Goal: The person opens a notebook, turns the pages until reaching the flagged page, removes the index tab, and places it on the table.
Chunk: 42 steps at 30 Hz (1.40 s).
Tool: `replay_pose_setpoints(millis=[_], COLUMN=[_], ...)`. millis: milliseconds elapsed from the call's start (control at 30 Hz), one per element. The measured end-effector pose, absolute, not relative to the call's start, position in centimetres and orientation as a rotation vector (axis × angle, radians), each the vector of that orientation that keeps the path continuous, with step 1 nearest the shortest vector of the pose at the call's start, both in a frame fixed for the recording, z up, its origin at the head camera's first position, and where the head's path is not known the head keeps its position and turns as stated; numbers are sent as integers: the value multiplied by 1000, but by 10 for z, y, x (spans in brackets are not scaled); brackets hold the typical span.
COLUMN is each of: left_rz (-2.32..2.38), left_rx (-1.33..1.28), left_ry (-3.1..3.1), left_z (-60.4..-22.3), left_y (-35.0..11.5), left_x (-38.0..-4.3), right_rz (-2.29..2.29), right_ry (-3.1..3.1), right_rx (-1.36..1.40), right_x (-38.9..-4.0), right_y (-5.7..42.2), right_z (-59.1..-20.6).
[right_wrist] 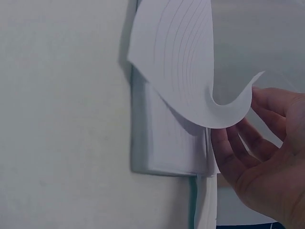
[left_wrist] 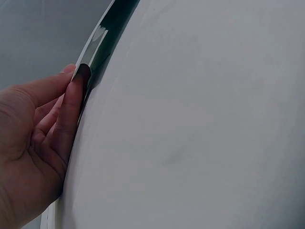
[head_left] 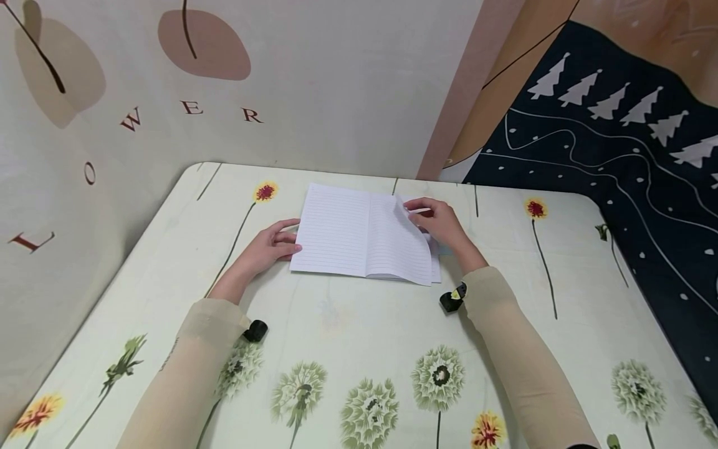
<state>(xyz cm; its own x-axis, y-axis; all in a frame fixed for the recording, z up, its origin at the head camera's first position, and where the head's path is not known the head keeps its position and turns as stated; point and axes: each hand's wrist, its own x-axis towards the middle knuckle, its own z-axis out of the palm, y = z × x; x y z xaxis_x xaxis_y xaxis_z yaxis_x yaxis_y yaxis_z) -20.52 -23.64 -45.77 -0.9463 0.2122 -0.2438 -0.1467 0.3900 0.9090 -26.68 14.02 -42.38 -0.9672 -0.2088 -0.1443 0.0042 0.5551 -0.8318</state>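
Observation:
An open notebook (head_left: 332,234) with ruled white pages lies on the flower-print tabletop. At its left edge my left hand (head_left: 268,248) pinches the notebook between thumb and fingers. The left wrist view shows a dark green cover (left_wrist: 110,40) on the underside there. My right hand (head_left: 442,226) holds the upper outer corner of a right-hand page (head_left: 401,240) between thumb and fingers. In the right wrist view this lifted page (right_wrist: 178,57) curls up toward the thumb. Beneath it lies the rest of the page stack (right_wrist: 174,143), partly covered.
Flower-print cloth (head_left: 336,330) covers the table. Behind stands a pale wall covering (head_left: 336,93) with printed letters, and a dark blue tree-print cloth (head_left: 589,143) hangs at the right. A small black device (head_left: 256,331) sits by the left wrist, another black device (head_left: 450,302) by the right.

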Motion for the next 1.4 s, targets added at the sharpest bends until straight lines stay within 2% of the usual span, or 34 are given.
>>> replay_pose_setpoints(millis=[500,1167,1400], left_rz=[1566,1560,1561], left_rx=[71,54,58], left_ry=[2340,2338,2338], left_z=[-456,-456,-456], left_y=[-236,-236,-236], left_x=[-205,-205,-205], right_rz=[-1315,-1294,-1320], right_ry=[2571,2575,2572], right_rx=[-118,-412,-423], right_x=[-268,-265,-264], right_y=[134,126,122], right_z=[-422,-427,-429])
